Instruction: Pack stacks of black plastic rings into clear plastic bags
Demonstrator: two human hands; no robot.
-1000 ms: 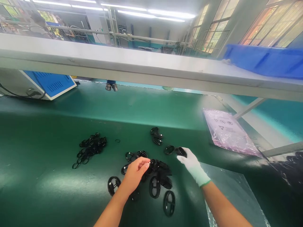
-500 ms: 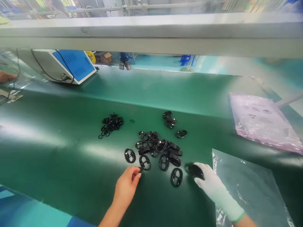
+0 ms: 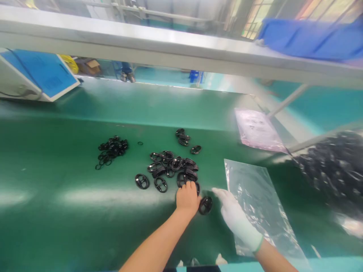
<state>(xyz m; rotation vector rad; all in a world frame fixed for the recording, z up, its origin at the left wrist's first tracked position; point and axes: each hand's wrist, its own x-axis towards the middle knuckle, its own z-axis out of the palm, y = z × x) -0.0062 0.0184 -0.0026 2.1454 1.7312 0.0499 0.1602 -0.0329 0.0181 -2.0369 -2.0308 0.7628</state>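
My bare left hand [image 3: 187, 198] reaches over the near edge of a pile of black coiled cables [image 3: 176, 163], its fingers curled down on one coil that they partly cover. Just right of its thumb lies another coiled cable [image 3: 205, 205], flat on the green surface. My right hand [image 3: 234, 215], in a white glove, is held right of that coil with fingers stretched out and nothing in them. Its wrist is over a clear plastic bag [image 3: 255, 185]. Left of the pile, two single coils lie apart, one of them a coiled cable [image 3: 142, 181].
A heap of small black rings [image 3: 113, 148] lies to the left. A pinkish plastic bag [image 3: 258, 128] sits at the back right, and a large pile of dark wrapped items [image 3: 334, 170] at far right. A shelf beam [image 3: 170, 45] crosses above; a blue-topped machine [image 3: 42, 71] stands far left.
The view has swung right. My left hand has moved right onto a coil by the pile. My right hand has let go of the coiled cable it held, which now lies between my hands.
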